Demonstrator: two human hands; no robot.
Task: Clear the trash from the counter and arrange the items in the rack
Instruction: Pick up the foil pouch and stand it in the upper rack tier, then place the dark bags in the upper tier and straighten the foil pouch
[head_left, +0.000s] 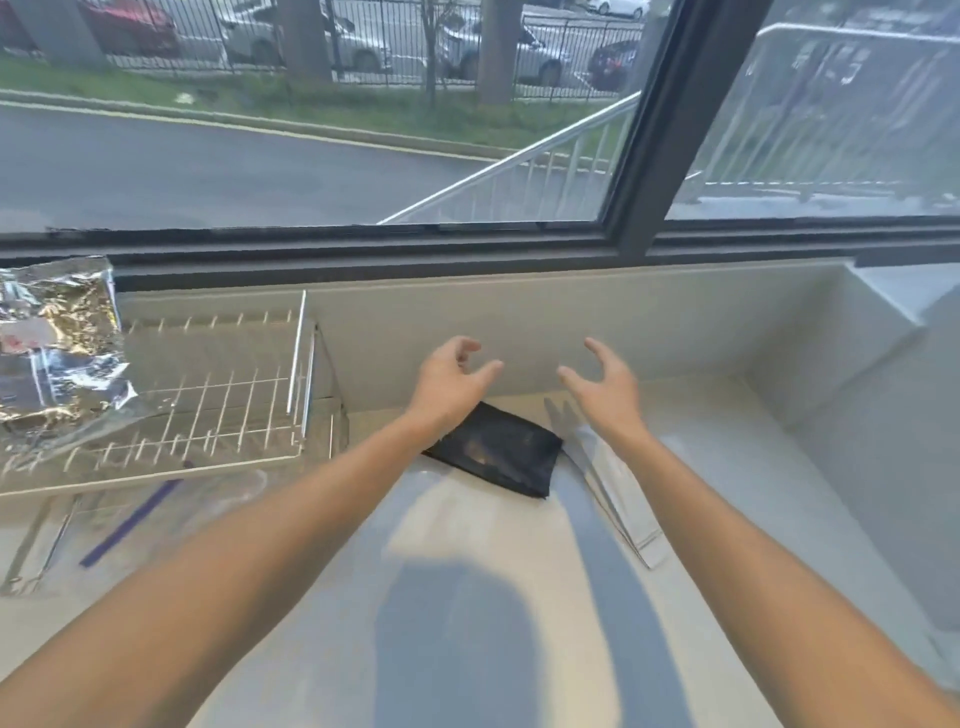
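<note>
A white wire dish rack (218, 395) stands at the left of the pale counter (493, 597). A crumpled silver foil bag (52, 343) lies across the rack's left part. A folded black cloth (498, 452) rests on the counter under my left wrist. My left hand (449, 382) and my right hand (602, 384) hover above the counter near the back wall, palms facing each other, fingers curled and apart, both holding nothing. A clear zip bag with a purple strip (130, 519) lies in front of the rack.
A low wall and a dark window frame (623, 228) run along the counter's back. The counter's right side ends at a raised wall and ledge (883, 312). My arms cast shadows across the counter.
</note>
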